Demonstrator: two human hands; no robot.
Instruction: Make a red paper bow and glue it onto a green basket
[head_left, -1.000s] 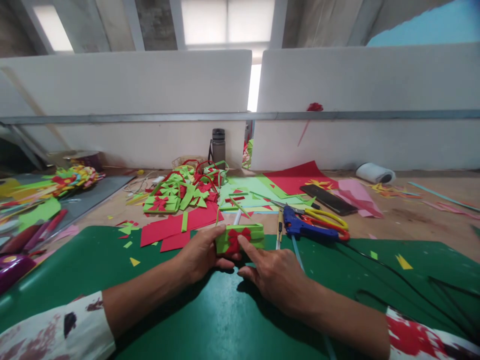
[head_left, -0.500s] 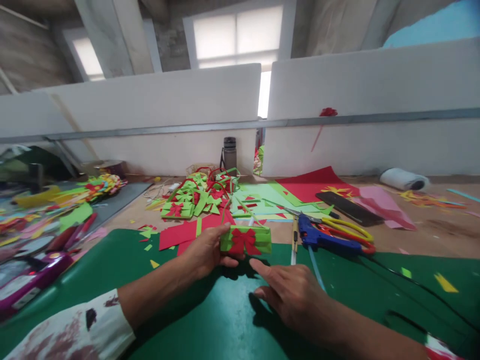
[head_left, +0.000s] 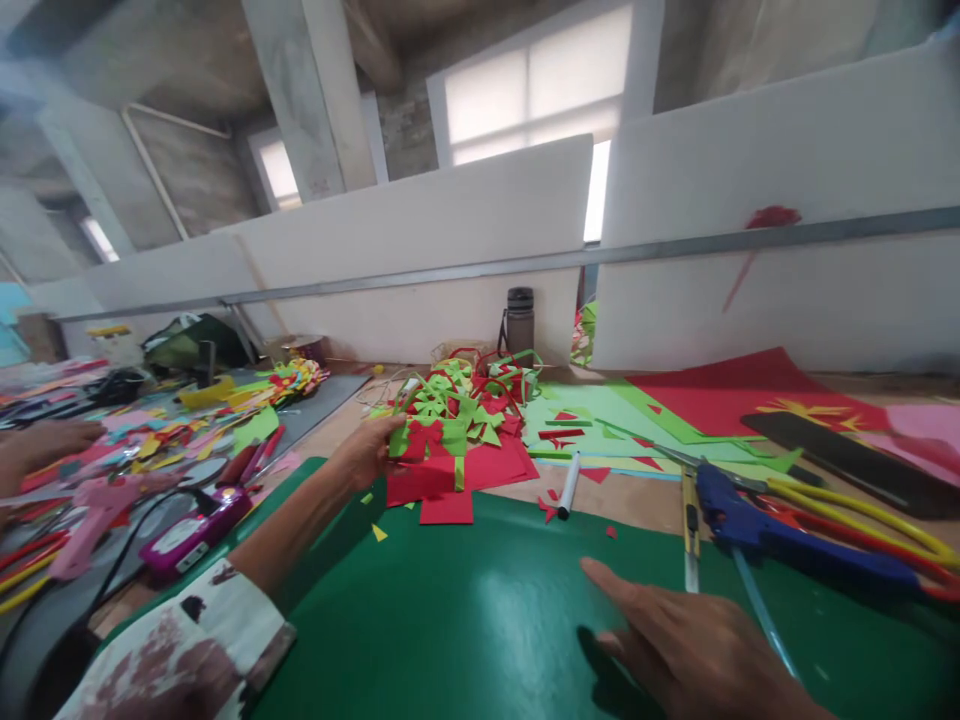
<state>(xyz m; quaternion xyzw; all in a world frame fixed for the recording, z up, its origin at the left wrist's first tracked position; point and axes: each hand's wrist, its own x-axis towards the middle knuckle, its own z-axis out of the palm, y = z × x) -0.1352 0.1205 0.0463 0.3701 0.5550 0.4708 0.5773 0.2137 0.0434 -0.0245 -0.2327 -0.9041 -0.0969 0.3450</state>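
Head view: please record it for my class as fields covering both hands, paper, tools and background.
Left hand: holding a green bag with a red bow by its left end
Right hand: above the green mat, pointing, nothing seen in it
Paper: red sheets overlapping the mat
Tools: marker, blue glue gun
Background: bottle before white boards

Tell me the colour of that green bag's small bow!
The small bow is red, clearest in the head view.

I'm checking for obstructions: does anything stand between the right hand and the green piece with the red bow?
Nothing visible stands between the right hand and the green piece; only the green mat and flat red paper lie below.
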